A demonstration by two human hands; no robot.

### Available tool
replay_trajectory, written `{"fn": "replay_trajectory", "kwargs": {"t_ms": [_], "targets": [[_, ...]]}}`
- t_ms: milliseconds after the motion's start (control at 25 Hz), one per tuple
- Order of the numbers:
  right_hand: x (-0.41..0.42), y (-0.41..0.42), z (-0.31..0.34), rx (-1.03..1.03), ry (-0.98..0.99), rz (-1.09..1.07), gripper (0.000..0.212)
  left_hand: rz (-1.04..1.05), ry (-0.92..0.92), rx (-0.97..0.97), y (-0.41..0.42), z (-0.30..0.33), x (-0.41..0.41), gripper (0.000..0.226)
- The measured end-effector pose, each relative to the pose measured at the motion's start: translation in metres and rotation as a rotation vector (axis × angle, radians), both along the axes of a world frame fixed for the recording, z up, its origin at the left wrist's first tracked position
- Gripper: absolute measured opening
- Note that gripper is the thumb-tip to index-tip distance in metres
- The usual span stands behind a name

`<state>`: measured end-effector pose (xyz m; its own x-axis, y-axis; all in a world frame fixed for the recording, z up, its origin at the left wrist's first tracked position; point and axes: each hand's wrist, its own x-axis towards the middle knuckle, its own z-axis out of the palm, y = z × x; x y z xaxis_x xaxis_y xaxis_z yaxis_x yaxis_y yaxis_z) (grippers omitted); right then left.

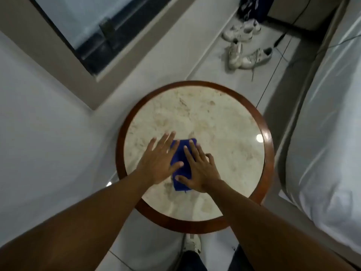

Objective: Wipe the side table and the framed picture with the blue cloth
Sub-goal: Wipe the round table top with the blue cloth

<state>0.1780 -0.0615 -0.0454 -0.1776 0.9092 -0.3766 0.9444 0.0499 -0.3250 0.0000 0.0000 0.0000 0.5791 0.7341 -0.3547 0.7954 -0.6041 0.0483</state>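
Note:
The round side table (268,153) has a pale marble top inside a dark wooden rim. A folded blue cloth (180,153) lies on its near-left part. My right hand (199,169) presses flat on the cloth's right side, two fingers stretched along it and the others curled. My left hand (159,161) rests flat with fingers spread, its thumb lying over the cloth's left edge. The framed picture (58,61), with a wide beige border and a dark inner frame, hangs on the wall at the upper left, apart from both hands.
A bed with white sheets (332,133) runs along the right, close to the table. White sneakers (246,55) and a dark cable lie on the tiled floor beyond the table. My own shoe (193,245) shows under the near rim.

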Motion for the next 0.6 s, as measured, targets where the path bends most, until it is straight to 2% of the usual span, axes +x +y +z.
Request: {"fn": "replay_trajectory", "kwargs": {"t_ms": [160,280,440,600], "targets": [[-0.014,0.010,-0.042,0.134,-0.063,0.011,0.104,0.010,0.132,0.033,0.000,-0.059,0.008,0.076],[-0.017,0.001,-0.059,0.208,-0.049,-0.018,0.095,0.042,0.115,0.022,-0.012,-0.084,0.009,0.072],[-0.028,0.002,-0.060,0.235,-0.044,-0.052,0.074,0.056,0.092,0.019,-0.003,-0.080,0.010,0.064],[-0.027,0.012,-0.053,0.219,-0.098,0.006,0.065,0.029,0.118,-0.035,0.001,-0.059,0.007,0.063]]}}
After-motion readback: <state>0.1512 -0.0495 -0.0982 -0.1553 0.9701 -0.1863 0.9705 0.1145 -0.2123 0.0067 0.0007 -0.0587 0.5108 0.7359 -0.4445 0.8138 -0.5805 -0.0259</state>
